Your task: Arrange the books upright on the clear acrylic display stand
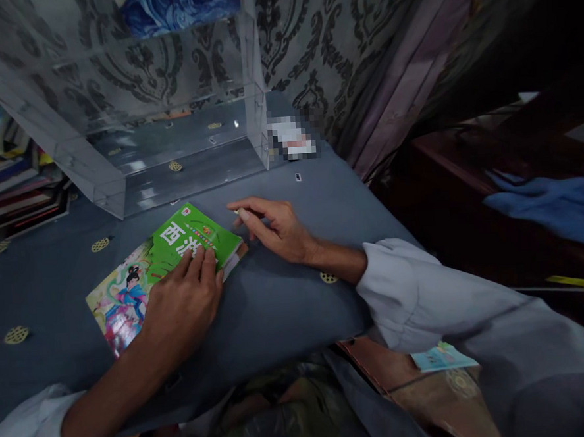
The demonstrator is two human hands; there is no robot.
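A green picture book (141, 270) with Chinese characters and a cartoon figure on its cover lies flat on the blue-grey cloth of the table (278, 311). My left hand (185, 301) rests flat on the cover, fingers stretched toward the book's right end. My right hand (275, 226) lies on the cloth just right of the book, fingers extended and together, fingertips near the book's far right corner. Nothing is gripped in either hand.
A clear acrylic shelf unit (118, 123) stands behind the book. A stack of books (12, 176) sits at the far left. A small blurred item (291, 136) lies by the patterned wall. A dark side table with a blue cloth (553, 206) is at right.
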